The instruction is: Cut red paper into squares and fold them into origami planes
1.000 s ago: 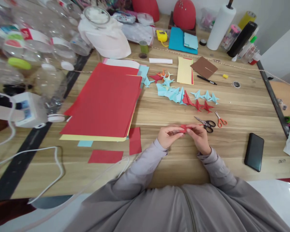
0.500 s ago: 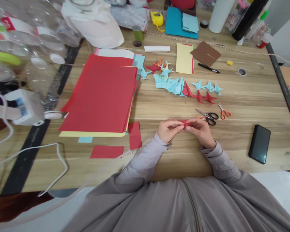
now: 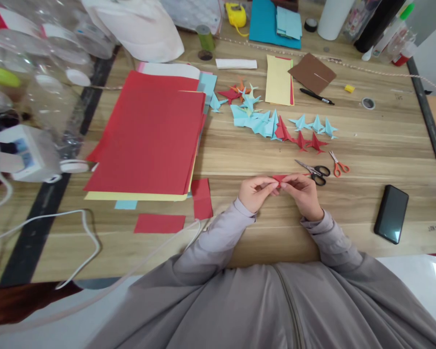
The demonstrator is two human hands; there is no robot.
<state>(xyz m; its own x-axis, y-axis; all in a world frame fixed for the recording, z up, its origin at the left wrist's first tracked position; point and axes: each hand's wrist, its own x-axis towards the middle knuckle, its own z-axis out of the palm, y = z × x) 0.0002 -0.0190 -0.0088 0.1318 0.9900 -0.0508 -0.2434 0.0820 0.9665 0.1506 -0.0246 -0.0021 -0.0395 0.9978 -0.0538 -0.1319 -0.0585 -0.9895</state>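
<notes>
Between my two hands is a small folded piece of red paper [image 3: 280,179], mostly hidden by the fingers. My left hand [image 3: 256,192] pinches its left side and my right hand [image 3: 303,194] pinches its right side, with the thumbs almost meeting. Just beyond my right hand lie black-handled scissors [image 3: 318,173] and small orange-handled scissors [image 3: 339,165]. Further off, folded red paper cranes [image 3: 315,143] and light blue paper cranes [image 3: 317,124] stand on the table, beside a row of folded light blue pieces [image 3: 256,122].
A stack of large red sheets [image 3: 148,140] lies at left, with cut red rectangles [image 3: 160,224] near it. A phone [image 3: 391,213] rests at right. Behind are yellow paper [image 3: 279,80], brown paper [image 3: 312,72], a pen [image 3: 317,96] and a yellow tape measure [image 3: 236,15]. Plastic bottles crowd the far left.
Both hands stay pinched on the red paper, the fingers shifting slightly; a bit more of its upper edge shows. The camera view has tilted a little, moving the table's contents slightly.
</notes>
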